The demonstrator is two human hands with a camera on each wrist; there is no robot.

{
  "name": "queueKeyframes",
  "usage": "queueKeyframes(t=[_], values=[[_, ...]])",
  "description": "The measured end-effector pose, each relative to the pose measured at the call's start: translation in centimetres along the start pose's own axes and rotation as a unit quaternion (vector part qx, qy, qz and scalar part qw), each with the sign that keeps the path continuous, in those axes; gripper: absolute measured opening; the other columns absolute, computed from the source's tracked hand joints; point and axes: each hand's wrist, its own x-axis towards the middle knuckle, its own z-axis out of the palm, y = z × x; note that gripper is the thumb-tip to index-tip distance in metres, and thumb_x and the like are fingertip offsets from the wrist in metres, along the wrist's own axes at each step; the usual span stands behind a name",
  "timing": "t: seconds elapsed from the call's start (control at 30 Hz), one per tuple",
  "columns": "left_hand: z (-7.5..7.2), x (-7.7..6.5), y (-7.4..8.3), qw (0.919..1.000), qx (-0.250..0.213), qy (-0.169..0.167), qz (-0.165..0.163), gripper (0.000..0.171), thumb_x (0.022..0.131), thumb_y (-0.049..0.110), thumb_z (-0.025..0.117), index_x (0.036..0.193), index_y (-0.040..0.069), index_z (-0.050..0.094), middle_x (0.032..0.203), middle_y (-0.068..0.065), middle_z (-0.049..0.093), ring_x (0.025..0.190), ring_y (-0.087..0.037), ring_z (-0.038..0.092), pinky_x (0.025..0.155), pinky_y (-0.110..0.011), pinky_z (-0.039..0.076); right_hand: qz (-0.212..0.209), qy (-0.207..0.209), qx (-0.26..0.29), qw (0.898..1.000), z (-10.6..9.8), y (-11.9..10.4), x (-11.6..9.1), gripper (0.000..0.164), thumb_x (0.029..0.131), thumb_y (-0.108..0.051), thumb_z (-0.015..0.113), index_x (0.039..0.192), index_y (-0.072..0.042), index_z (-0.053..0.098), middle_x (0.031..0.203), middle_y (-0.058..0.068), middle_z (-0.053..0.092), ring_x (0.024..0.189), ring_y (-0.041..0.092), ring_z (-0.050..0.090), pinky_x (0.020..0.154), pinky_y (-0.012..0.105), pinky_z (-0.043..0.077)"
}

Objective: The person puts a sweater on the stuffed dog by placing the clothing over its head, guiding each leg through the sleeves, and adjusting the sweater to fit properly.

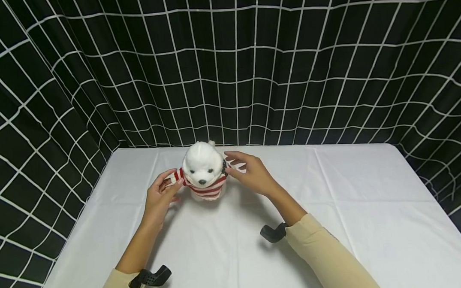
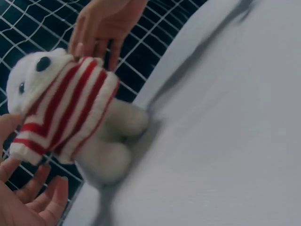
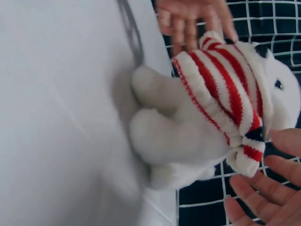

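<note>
A white plush bear (image 1: 202,162) in a red-and-white striped sweater (image 2: 77,101) is upright on the table, its feet at the cloth. My left hand (image 1: 159,196) holds the sleeve on the image-left side between thumb and index finger; its other fingers (image 2: 56,200) spread below the cuff. At the opposite sleeve (image 3: 249,153), which has a dark patch, my right hand (image 1: 253,173) has thumb and loosely bent fingers spread around the arm. The right thumb (image 3: 284,141) is right beside that sleeve.
White cloth covers the table (image 1: 334,225). A black curtain (image 1: 250,66) with a white grid hangs behind the table and along its sides. Black wrist devices (image 1: 273,233) stick out at both cream sleeves.
</note>
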Motion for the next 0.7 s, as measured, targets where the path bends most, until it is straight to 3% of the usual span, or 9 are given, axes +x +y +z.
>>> queueKeyframes(t=[0.13, 0.3, 0.53, 0.7], values=[[0.0, 0.8, 0.6, 0.999, 0.021, 0.007, 0.038, 0.034, 0.096, 0.021, 0.073, 0.124, 0.002, 0.066, 0.107, -0.004, 0.068, 0.088, -0.011, 0.065, 0.071, -0.028, 0.058, -0.009, 0.027, -0.02, 0.999, 0.6, 0.2, 0.1, 0.04, 0.09, -0.008, 0.076, 0.128, 0.002, 0.066, 0.108, 0.017, 0.073, 0.097, 0.03, 0.07, 0.086, 0.049, 0.058], [0.3, 1.5, 0.3, 0.9991, 0.02, 0.015, 0.033, 0.026, 0.095, 0.011, 0.072, 0.113, -0.008, 0.068, 0.094, -0.002, 0.07, 0.081, -0.009, 0.066, 0.071, -0.024, 0.058, -0.011, 0.055, -0.049, 0.997, 1.5, 0.1, 0.2, 0.033, 0.087, -0.005, 0.079, 0.117, 0.002, 0.071, 0.094, 0.015, 0.075, 0.082, 0.027, 0.07, 0.078, 0.044, 0.06], [0.4, 2.9, -0.1, 0.998, 0.042, 0.027, 0.039, 0.02, 0.095, 0.005, 0.07, 0.108, -0.01, 0.069, 0.091, -0.005, 0.071, 0.078, -0.007, 0.065, 0.07, -0.023, 0.057, -0.005, 0.087, -0.074, 0.993, 1.9, 0.1, 0.4, 0.025, 0.083, 0.001, 0.08, 0.108, 0.0, 0.076, 0.086, 0.012, 0.075, 0.074, 0.024, 0.069, 0.067, 0.037, 0.056], [0.2, 3.8, -0.7, 0.9964, 0.072, 0.039, 0.021, 0.019, 0.094, 0.007, 0.071, 0.106, -0.008, 0.07, 0.087, -0.005, 0.07, 0.074, -0.006, 0.063, 0.068, -0.023, 0.057, 0.035, 0.095, -0.098, 0.99, 1.9, 0.6, 0.5, 0.022, 0.083, 0.004, 0.077, 0.104, -0.001, 0.077, 0.085, 0.011, 0.074, 0.069, 0.019, 0.064, 0.064, 0.032, 0.051]])
